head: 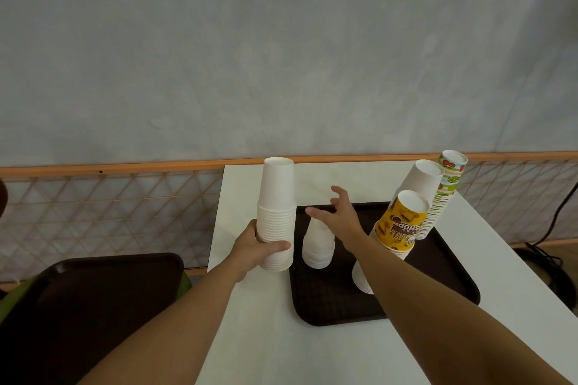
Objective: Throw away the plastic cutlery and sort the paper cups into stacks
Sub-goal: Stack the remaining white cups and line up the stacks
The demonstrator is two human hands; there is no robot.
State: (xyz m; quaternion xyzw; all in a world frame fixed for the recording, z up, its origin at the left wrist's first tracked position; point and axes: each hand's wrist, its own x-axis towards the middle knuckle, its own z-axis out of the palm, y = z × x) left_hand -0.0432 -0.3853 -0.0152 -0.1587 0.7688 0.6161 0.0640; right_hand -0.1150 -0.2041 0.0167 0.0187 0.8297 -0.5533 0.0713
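Note:
A tall stack of white paper cups (277,197), upside down, stands on the white table (266,322) just left of the dark brown tray (331,300). My left hand (256,247) grips its lower part. My right hand (337,212) hovers with fingers spread above a short stack of white cups (317,247) on the tray. On the tray's right side lean a yellow printed cup stack (398,223), a tall white stack (420,181) and a green-patterned stack (444,194). No plastic cutlery is visible.
A second dark tray (93,297) lies on something green at the lower left, beside the table. A net fence with an orange rail (125,167) runs behind the table. Black cables (550,259) lie on the floor at the right.

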